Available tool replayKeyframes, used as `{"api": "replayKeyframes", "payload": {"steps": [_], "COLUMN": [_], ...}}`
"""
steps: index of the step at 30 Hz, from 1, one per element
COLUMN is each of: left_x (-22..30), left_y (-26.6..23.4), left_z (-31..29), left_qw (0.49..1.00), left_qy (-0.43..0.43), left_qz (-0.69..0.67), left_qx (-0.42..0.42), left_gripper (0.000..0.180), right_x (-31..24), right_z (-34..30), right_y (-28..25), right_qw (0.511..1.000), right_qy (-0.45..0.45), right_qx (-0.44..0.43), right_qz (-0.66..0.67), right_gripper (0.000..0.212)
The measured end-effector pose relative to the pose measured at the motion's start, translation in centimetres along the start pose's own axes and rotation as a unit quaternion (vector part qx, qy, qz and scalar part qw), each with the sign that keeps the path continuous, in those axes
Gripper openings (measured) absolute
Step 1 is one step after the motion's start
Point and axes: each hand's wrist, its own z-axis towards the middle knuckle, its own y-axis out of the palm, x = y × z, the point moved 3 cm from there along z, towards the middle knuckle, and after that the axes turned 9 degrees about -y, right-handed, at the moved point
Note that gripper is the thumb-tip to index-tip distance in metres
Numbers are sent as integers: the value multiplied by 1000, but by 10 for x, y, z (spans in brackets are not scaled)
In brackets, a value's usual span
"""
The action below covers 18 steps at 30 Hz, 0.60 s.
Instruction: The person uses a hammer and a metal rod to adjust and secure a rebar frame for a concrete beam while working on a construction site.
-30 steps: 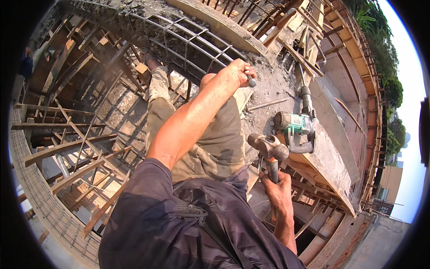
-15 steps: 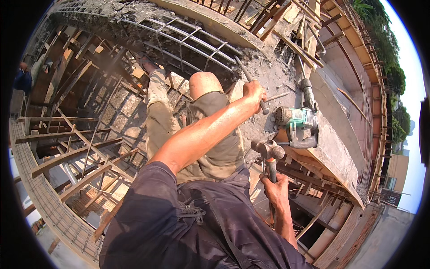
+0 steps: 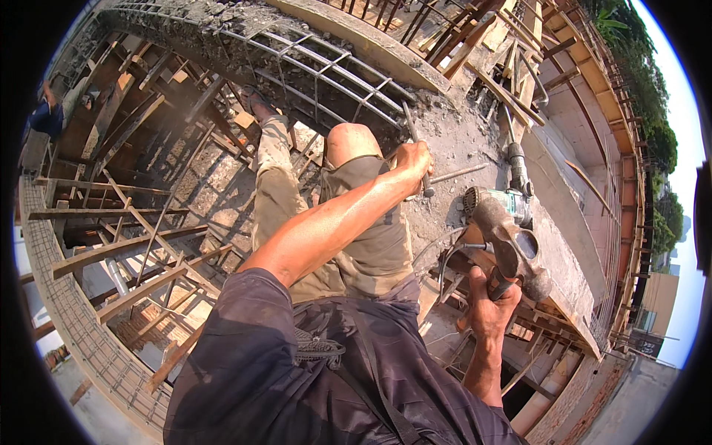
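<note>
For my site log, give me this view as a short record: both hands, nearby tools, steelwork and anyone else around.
Left hand: grip closed around a steel chisel
Right hand: grip closed on the handle of a sledgehammer, near its head
Power tool: teal-and-grey demolition hammer, partly hidden behind the sledgehammer
Loose item: steel rod lying on dusty concrete
Steelwork: exposed rebar cage
Others: a person at far left, partly in view

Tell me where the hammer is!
In the head view, the hammer is right of centre, held in the right hand, its head partly covering the green drill.
</note>
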Motion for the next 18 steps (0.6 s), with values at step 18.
{"api": "replayKeyframes", "payload": {"steps": [18], "left_x": [27], "left_y": [33], "left_z": [-50], "left_qw": [976], "left_qy": [-107], "left_qz": [175], "left_qx": [73], "left_gripper": [47], "right_x": [-11], "right_z": [25], "right_y": [11], "right_qw": [985], "right_qy": [-147], "right_qx": [-35], "right_qz": [-80], "right_gripper": [30]}}
